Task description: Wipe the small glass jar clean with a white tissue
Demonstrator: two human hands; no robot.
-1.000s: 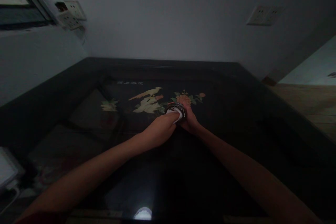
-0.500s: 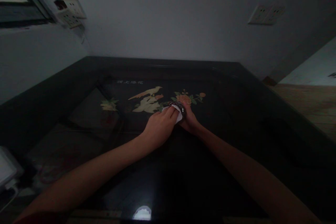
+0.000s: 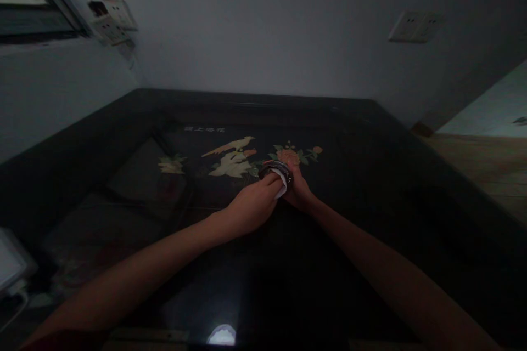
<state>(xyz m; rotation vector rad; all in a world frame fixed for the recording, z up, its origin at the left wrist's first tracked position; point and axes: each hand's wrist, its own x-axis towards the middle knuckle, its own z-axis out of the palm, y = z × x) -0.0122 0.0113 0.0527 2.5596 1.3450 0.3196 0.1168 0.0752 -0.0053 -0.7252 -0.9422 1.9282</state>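
Note:
My right hand (image 3: 300, 191) is wrapped round the far right side of a small dark, shiny, round-rimmed bowl (image 3: 269, 166). It looks like glass, but in this dim light I cannot tell for sure. My left hand (image 3: 254, 205) is closed on a white tissue (image 3: 281, 188) and presses it into the bowl's opening. The left fingertips are hidden inside the rim. Both hands hold the bowl above the glossy black table (image 3: 263, 263), in front of its inlaid bird (image 3: 233, 145) and pink flower (image 3: 289, 157).
A pale wall with sockets (image 3: 415, 26) rises behind the table. More sockets and a plug (image 3: 107, 30) are at the left corner. A white device with a cable (image 3: 12, 263) sits at the left edge. Wooden floor (image 3: 481, 159) shows at right.
My left fingers have shifted slightly deeper into the bowl and turned, so less tissue shows on the left. The bowl's dark rim is more exposed. My right hand stays nearly still.

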